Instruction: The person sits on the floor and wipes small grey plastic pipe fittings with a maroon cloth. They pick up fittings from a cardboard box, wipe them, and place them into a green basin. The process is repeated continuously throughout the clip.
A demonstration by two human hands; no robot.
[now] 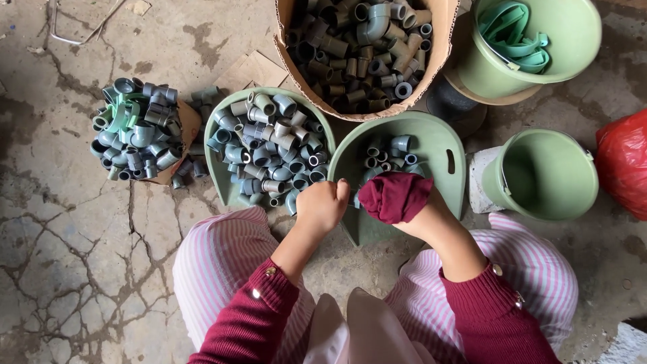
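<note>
The person sits on the cracked concrete floor (60, 236) before a shallow green tray (438, 145), taken here as the landmark. The left hand (322, 204) is clenched at the tray's left rim; whether it encloses a fitting cannot be told. The right hand (397, 199), wrapped in a maroon cloth (394, 194), reaches into the tray, just below a few grey plastic pipe fittings (394, 152); its grip is hidden by the cloth. Left of the tray, a second green tray (226, 178) is heaped with like fittings; above it stands a cardboard box (441, 34) full of them. Judged by appearance, each fitting is light, rigid and smooth-walled, not fragile, likely to roll or slip; the sound hold is across the outer barrel, or a fingertip in the open socket.
</note>
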